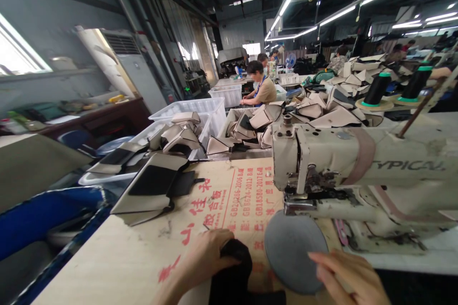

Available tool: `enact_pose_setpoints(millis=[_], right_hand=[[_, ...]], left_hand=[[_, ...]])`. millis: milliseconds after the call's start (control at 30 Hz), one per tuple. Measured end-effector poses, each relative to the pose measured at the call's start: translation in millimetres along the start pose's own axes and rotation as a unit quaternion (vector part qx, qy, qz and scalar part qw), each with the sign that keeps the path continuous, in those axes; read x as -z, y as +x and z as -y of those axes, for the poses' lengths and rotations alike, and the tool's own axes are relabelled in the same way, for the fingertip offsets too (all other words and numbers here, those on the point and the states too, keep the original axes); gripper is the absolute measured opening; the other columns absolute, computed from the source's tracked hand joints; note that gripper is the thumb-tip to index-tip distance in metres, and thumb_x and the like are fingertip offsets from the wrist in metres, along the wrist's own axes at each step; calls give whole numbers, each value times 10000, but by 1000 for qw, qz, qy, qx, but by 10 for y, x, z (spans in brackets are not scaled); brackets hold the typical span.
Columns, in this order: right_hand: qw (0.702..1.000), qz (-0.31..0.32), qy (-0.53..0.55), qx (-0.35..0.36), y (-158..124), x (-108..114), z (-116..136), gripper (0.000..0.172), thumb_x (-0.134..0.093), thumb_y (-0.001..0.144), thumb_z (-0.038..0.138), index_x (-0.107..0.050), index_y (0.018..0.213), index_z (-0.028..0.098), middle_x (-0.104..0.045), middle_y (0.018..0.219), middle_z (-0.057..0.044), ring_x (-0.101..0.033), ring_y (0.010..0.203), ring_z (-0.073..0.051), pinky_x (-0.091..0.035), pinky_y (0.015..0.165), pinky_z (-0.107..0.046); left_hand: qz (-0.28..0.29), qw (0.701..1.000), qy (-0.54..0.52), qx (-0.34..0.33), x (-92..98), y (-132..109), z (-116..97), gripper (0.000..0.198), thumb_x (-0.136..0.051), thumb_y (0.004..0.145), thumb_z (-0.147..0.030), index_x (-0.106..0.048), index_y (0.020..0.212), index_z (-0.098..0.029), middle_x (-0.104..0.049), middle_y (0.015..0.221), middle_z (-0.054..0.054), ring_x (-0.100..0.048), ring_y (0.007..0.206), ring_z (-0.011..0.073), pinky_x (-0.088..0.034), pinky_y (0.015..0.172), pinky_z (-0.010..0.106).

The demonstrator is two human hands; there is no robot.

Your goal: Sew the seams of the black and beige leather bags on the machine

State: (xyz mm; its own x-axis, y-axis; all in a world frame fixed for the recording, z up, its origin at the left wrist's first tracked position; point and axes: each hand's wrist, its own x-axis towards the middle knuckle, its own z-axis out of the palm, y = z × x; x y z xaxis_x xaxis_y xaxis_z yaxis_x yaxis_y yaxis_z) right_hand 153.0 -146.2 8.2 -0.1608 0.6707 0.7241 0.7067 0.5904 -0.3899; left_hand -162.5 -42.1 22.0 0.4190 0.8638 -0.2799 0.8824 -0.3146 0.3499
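My left hand [209,255] is closed on a black fabric piece [234,267], its thumb over the top edge. The lower part of that piece runs off the bottom of the view, with something pale beside it. To the right, my right hand [348,279] has its fingers stretched out and apart, at the edge of a round grey disc [295,252]; whether they touch it I cannot tell. Above the disc stands a cream sewing machine [322,157] with its arm over the board. Left of my hands lies a beige and black sewn piece [153,186] on the plywood board [118,257].
White plastic bins [214,119] full of beige and black pieces stand behind the board. Two black thread cones [377,89] sit beyond the machine. At the left is a blue-rimmed container [67,195]. Another person [265,90] works farther back.
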Motion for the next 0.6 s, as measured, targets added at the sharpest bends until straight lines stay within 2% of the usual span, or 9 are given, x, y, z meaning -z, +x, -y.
enact_pose_setpoints(millis=[100, 133, 200, 300, 400, 500, 600], right_hand=[[983, -1, 130, -132, 351, -507, 257, 458, -412, 891, 261, -324, 1331, 167, -659, 873, -45, -630, 705, -116, -518, 667, -200], [974, -30, 145, -174, 451, -635, 309, 500, -406, 894, 278, -265, 1355, 145, -648, 901, -66, -625, 716, -125, -518, 663, -216], [955, -88, 159, -236, 599, -803, 371, 515, -416, 891, 312, -259, 1347, 132, -628, 934, -97, -618, 746, -149, -515, 655, -245], [922, -166, 198, -289, 682, -859, 411, 455, -421, 887, 332, -315, 1288, 146, -614, 914, -96, -607, 739, -153, -500, 603, -240], [903, -189, 222, -317, 685, -810, 419, 424, -422, 885, 344, -332, 1250, 150, -605, 830, -57, -590, 651, -129, -471, 536, -210], [913, -163, 227, -298, 708, -814, 374, 359, -424, 882, 356, -381, 1176, 156, -588, 788, -32, -578, 633, -118, -462, 542, -203], [936, -146, 195, -255, 702, -847, 266, 276, -439, 876, 352, -426, 1070, 155, -547, 670, 10, -538, 568, -99, -455, 546, -192]], left_hand=[[-22, 998, 61, -22, -87, -69, -134, 293, -576, 705, -491, -591, 758, -204, -635, 761, -2, -550, 695, 162, -318, 574, 223], [-30, 996, 76, -23, -105, -75, -147, 308, -557, 720, -506, -579, 751, -200, -630, 748, -4, -547, 677, 159, -304, 562, 226], [-38, 995, 94, -25, -127, -81, -131, 331, -531, 738, -527, -566, 748, -198, -626, 732, -7, -547, 661, 159, -287, 551, 232], [-40, 993, 107, -30, -139, -95, -78, 347, -523, 740, -543, -563, 757, -199, -628, 730, -7, -551, 660, 164, -274, 544, 238], [-41, 992, 114, -21, -139, -104, -72, 356, -512, 745, -546, -563, 754, -194, -629, 726, 0, -554, 651, 167, -265, 533, 240], [-41, 992, 114, -26, -134, -78, -119, 365, -491, 760, -549, -562, 752, -192, -631, 720, 5, -563, 649, 172, -263, 524, 242], [-38, 992, 114, -27, -132, -11, -163, 361, -493, 757, -544, -568, 773, -191, -639, 738, 17, -585, 683, 191, -285, 536, 243]])
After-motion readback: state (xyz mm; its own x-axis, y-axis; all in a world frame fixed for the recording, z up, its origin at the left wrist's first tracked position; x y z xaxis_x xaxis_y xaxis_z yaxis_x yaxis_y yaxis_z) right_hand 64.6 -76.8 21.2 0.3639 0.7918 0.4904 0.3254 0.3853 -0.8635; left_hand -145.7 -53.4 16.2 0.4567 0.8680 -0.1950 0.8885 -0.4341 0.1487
